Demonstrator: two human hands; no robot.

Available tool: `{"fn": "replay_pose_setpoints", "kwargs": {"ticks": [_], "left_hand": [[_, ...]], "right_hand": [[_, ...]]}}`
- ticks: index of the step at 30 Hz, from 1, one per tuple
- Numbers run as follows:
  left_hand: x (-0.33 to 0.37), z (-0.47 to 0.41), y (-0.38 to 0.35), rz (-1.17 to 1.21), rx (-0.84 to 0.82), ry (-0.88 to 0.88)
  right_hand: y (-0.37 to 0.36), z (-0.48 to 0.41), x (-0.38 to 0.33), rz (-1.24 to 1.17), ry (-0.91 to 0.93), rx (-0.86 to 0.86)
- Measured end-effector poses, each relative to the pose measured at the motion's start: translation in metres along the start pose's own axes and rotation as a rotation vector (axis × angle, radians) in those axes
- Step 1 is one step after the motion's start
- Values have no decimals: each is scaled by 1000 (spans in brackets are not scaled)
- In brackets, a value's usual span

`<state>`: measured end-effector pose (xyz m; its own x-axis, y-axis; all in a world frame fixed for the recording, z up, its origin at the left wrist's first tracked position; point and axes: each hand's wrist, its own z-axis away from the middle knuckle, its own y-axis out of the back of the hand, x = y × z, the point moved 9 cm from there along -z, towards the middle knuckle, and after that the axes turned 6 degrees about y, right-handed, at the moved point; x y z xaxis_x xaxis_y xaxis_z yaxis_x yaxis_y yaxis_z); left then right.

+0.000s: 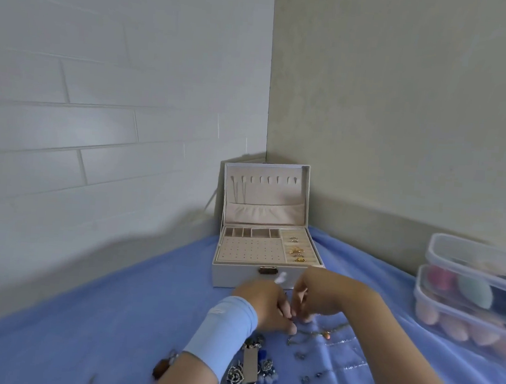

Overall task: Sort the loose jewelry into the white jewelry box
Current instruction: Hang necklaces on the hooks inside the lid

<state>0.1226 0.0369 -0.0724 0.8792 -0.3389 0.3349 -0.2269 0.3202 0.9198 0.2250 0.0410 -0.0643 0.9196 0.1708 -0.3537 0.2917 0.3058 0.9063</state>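
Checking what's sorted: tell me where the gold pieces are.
Head view: the gold pieces sit in the right-hand slots of the open jewelry box, beside its dotted panel.

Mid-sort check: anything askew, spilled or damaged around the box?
Nothing looks damaged or spilled. The white jewelry box stands open, gold pieces seated in its right-hand slots. The only mess is the tangled heap of loose jewelry on the blue cloth, near where the left hand and right hand pinch a chain.

A wide, smooth pale-blue fabric band [222, 330] wraps the wrist behind the left hand [262, 306], in front of the white jewelry box [239, 277]; a fainter patch marks its top. The right forearm [385, 338] is uncovered.
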Motion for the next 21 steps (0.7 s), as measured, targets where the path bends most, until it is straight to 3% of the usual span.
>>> {"fn": "replay_pose_setpoints", "kwargs": {"ticks": [9,16,21], "left_hand": [[-9,-5,7,101,82,-63],[-27,-3,35,402,127,-55],[-42,5,49,619,110,-14]], "right_hand": [[-1,-4,9,-210,128,111],[7,-3,-9,-493,206,109],[23,-5,-30,-540,265,120]]}}
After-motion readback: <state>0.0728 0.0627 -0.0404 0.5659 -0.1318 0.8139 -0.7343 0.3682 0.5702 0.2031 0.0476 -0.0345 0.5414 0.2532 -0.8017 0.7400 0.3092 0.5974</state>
